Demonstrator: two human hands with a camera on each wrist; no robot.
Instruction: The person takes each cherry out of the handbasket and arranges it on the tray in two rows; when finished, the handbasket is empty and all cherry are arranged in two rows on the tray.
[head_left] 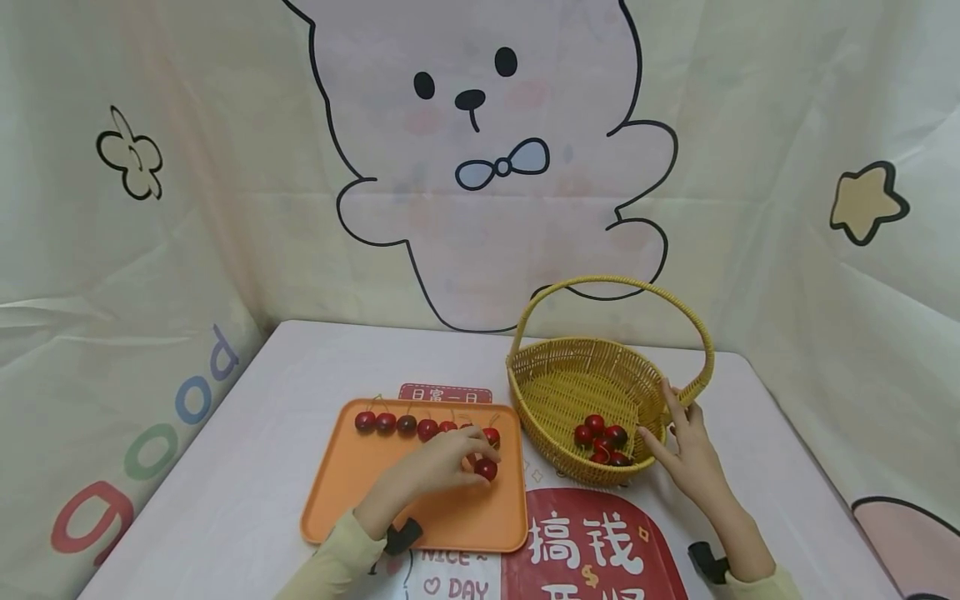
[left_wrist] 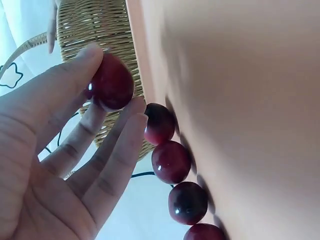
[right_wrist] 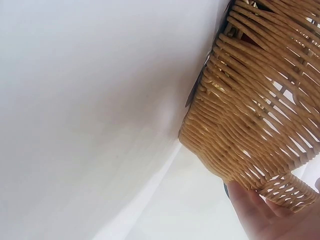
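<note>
a dark red cherry (head_left: 486,470) is pinched between thumb and fingers of the left hand (head_left: 435,468), over an orange tray (head_left: 360,492) near a row of cherries (head_left: 427,430) along its far edge. just beside the tray stands a yellow wicker basket (head_left: 553,400) holding more cherries, touched by the right hand's (head_left: 692,454) spread fingers.

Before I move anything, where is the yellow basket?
In the head view, the yellow basket stands on the table, just right of the orange tray, with the right hand at its right side.
</note>
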